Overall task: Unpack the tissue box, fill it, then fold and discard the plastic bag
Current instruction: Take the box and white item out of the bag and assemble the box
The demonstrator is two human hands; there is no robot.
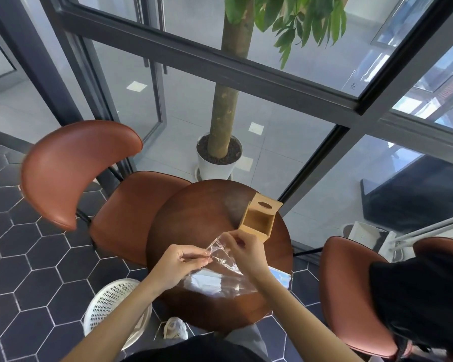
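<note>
A wooden tissue box (258, 221) stands at the far right of the round wooden table (194, 218), open on top, its lid with an oval hole tilted up behind it. A clear plastic bag (220, 259) hangs crumpled between both hands above the table's near side. My left hand (179, 262) pinches its left edge and my right hand (242, 250) pinches its upper edge. Under the bag lies a white and blue tissue pack (280, 276) near the table's right edge, partly hidden.
A white perforated waste basket (110, 304) stands on the floor at the lower left. Brown chairs sit at the left (131, 210) and right (351, 291). A black garment (424, 299) lies on the right chair. A potted tree (219, 158) stands behind the glass wall.
</note>
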